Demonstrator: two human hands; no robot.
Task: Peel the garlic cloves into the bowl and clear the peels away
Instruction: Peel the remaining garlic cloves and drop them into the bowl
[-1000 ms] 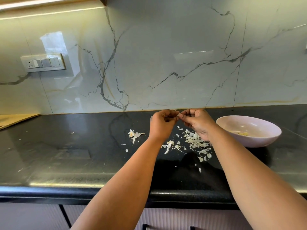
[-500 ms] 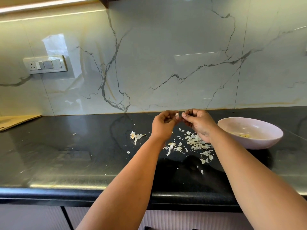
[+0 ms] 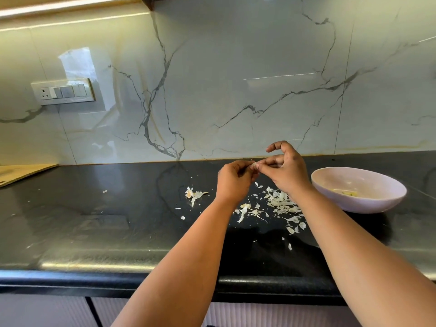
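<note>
- Head view, looking down over both forearms onto a black table [image 3: 99, 208] under a marble-veined backsplash [image 3: 236, 79].
- Just right of frame centre: left hand [image 3: 233, 179] and right hand [image 3: 286, 171] raised together above the table, fingertips meeting.
- Between them, a small pale garlic clove [image 3: 254, 166], mostly hidden by the fingertips (peeled or not, cannot tell).
- Left fingers [image 3: 245, 164] curled in, pinching the clove from the left.
- Right thumb and middle fingers pinching the same clove from the right; right index finger [image 3: 274, 146] lifted clear and crooked above the rest.
- Below the hands, lower right of centre: scattered white peels [image 3: 279, 200] lying on the table, thickest under the right wrist, thinner flakes trailing toward the near edge.
- Left of the left wrist, near frame centre: a separate scrap of garlic root and skin [image 3: 193, 194], apart from the main scatter.
- Right side of frame: pale shallow bowl [image 3: 377, 204] standing on the table just beside the right forearm, with a few yellowish bits inside (too small to tell as cloves).
- Far left edge: corner of a light wooden board [image 3: 21, 172] on the table.
- Upper left: white switch plate [image 3: 62, 91] set in the backsplash.
</note>
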